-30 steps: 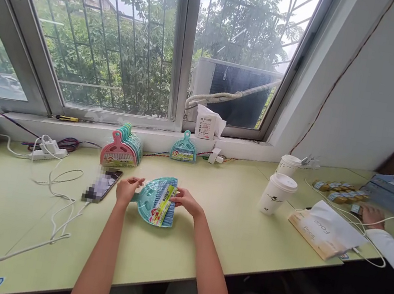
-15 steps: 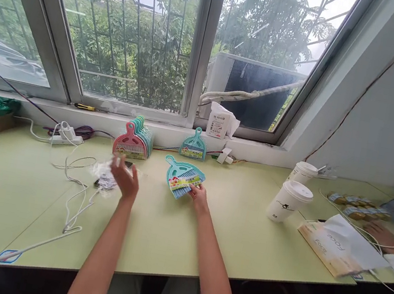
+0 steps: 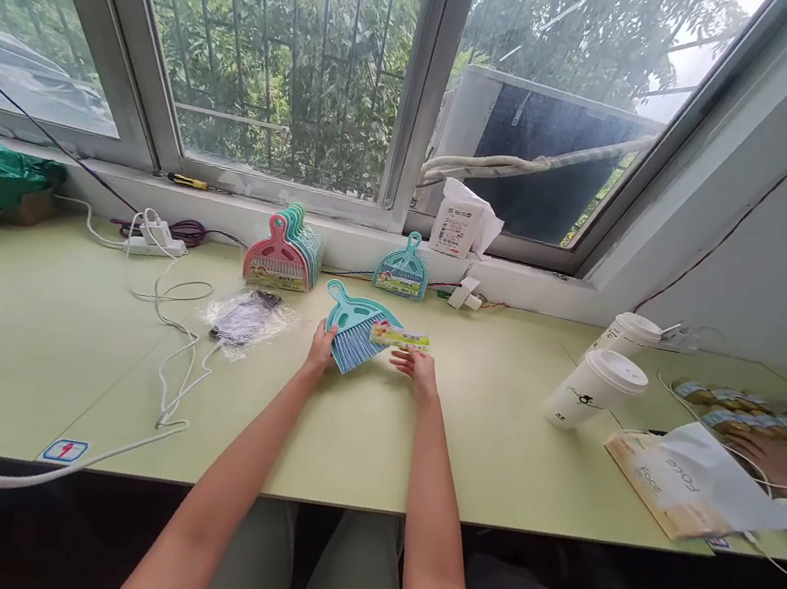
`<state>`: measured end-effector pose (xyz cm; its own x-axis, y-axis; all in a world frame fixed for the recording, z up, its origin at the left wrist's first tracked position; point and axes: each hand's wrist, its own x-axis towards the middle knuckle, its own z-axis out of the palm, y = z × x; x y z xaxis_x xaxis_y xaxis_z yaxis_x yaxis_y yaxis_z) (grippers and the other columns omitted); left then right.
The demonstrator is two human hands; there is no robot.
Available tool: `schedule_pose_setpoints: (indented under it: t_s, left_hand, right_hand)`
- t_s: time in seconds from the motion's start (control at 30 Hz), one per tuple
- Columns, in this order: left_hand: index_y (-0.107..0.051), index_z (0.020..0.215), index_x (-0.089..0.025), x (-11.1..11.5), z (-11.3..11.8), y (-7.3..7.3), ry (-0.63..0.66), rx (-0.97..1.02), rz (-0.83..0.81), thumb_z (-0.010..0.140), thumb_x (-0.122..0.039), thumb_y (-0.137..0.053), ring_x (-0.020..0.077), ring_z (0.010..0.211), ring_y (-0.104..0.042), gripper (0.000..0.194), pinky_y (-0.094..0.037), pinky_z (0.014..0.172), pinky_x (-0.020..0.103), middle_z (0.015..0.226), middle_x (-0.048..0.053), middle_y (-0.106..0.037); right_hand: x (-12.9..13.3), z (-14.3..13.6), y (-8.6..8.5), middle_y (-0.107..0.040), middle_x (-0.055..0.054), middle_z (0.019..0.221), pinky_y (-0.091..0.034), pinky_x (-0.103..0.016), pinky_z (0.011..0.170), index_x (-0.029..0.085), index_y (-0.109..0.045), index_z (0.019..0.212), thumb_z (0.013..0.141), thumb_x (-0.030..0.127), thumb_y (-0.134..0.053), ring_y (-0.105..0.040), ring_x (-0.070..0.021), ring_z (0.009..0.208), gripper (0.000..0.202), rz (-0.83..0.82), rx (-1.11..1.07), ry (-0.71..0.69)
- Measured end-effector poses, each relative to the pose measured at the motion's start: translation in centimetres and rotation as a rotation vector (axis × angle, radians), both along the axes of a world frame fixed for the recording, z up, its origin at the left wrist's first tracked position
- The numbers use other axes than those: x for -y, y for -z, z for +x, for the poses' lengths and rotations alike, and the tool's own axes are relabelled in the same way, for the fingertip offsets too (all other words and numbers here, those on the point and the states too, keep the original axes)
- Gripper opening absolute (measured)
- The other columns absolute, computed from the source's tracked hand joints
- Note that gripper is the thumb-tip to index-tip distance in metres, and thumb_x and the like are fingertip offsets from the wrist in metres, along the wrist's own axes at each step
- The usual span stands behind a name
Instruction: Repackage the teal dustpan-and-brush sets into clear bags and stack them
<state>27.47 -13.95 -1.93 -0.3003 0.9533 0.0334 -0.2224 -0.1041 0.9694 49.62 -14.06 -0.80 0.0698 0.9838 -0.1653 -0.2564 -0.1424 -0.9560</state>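
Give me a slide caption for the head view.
Left hand holds teal dustpan set on green table; right hand touches its label.

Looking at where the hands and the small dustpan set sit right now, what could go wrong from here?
The loose paper label by the right hand could slide off the teal plastic dustpan with its blue brush, which the left hand touches. A sweep left might snag the clear plastic wrapper or the white cable.
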Motion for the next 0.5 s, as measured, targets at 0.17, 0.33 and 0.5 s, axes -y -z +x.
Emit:
schedule_pose_setpoints:
  t_s: [0.17, 0.33, 0.5]
  left_hand:
    - [-0.055, 0.116, -0.017, 0.1, 0.4, -0.1, -0.049, -0.1, 0.059, 0.088, -0.051, -0.044, 0.0206, 0.106, -0.06, 0.046, -0.048, 0.089, 0.033, 0.114, 0.011, -0.062]
    - [-0.056, 0.121, -0.019, 1.7, 1.7, -0.9, -0.055, -0.277, 0.212, 0.09, -0.052, -0.041, 0.0217, 0.113, -0.056, 0.047, -0.043, 0.097, 0.034, 0.121, 0.01, -0.062]
    - [-0.053, 0.13, -0.021, 4.4, 3.8, -2.2, 0.086, -0.527, 0.351, 0.092, -0.049, -0.039, 0.023, 0.113, -0.057, 0.049, -0.042, 0.097, 0.034, 0.127, 0.008, -0.06]
  right_hand:
    - [-0.5, 1.7, 0.4, -0.072, -0.013, 0.082, -0.055, -0.027, 0.056, 0.014, -0.06, 0.097, 0.091, 0.057, -0.035, -0.071, -0.0189, 0.072, 0.05, -0.012, -0.103, 0.276]
    - [1.2, -1.8, -0.9, -0.067, -0.014, 0.097, -0.051, -0.031, 0.068, 0.015, -0.063, 0.101, 0.089, 0.06, -0.035, -0.066, -0.0228, 0.087, 0.055, 0.174, 0.413, 0.251]
    - [3.1, -5.2, -2.5, -0.056, -0.014, 0.116, -0.04, -0.037, 0.092, 0.02, -0.061, 0.106, 0.094, 0.048, -0.036, -0.046, -0.0258, 0.115, 0.039, 0.577, 0.909, 0.295]
